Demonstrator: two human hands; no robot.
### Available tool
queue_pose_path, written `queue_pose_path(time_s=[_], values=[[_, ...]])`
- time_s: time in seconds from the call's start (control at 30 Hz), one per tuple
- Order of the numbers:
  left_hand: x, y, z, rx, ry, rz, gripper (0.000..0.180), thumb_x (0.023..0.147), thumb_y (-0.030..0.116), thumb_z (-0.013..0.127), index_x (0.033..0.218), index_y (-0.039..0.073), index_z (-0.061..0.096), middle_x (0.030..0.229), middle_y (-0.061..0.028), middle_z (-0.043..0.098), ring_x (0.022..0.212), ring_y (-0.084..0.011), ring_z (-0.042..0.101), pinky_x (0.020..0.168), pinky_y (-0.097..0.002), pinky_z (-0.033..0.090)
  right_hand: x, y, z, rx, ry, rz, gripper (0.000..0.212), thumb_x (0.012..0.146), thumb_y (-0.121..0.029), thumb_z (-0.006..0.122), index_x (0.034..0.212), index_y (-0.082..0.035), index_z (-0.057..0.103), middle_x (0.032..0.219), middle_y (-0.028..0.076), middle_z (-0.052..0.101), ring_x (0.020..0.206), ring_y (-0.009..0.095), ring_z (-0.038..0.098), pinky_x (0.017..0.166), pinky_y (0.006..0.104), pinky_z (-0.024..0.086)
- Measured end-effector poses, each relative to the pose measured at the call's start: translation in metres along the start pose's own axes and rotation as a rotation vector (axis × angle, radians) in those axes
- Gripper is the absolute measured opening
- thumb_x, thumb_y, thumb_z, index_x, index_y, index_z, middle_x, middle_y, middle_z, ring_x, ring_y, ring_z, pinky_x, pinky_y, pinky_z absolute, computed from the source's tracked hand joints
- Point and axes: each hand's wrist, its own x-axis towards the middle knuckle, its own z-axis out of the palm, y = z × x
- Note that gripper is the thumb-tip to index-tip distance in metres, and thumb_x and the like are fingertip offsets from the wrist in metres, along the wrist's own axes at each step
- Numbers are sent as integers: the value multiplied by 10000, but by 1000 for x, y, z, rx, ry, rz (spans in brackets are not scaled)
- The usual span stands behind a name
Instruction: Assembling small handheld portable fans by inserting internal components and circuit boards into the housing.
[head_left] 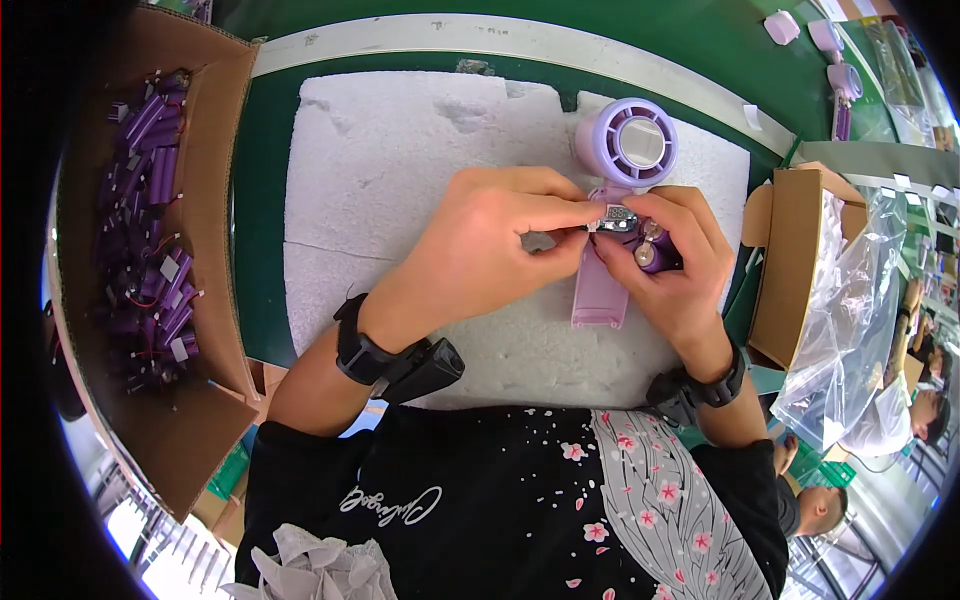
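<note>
A lilac handheld fan with a round head [603,150] lies on the foam sheet, its handle shell [600,295] open toward me. Over the handle, a small circuit board [619,219] with a display is held between both hands. My left hand [490,232] is closed in a pinch at the board's left end, on what looks like a small white connector [592,226]. My right hand [685,262] steadies the board with thumb and index finger. A purple battery pack [655,252] with bright metal ends sits within that hand, partly hidden by the fingers.
Left of the foam sheet [370,200] stands a cardboard box [215,180] of purple battery packs [160,175] with wires. At the right is another box [785,270] with clear plastic [850,320]. More lilac fan parts [843,80] lie far right. Other people sit beyond.
</note>
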Motion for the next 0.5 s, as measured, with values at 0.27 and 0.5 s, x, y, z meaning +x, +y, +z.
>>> queue_pose_path(time_s=[0.27, 0.5], values=[[-2, 0, 2, 6, 14, 21, 266, 715, -53, 723, 968, 26, 747, 843, -100, 698, 675, -181, 674, 586, -254, 537, -4, -2, -2, -15, -34, 44, 400, 643, -42, 855, 1023, -68, 736, 902, 86, 624, 673, 176, 645, 568, 274, 524], [-3, -5, 6, -87, 21, -16, 275, 727, -55, 706, 992, 16, 712, 890, -103, 683, 721, -190, 668, 628, -269, 538, -2, 0, 2, 5, -9, 65, 343, 670, -40, 837, 996, -55, 731, 890, 96, 634, 676, 187, 643, 576, 281, 522]])
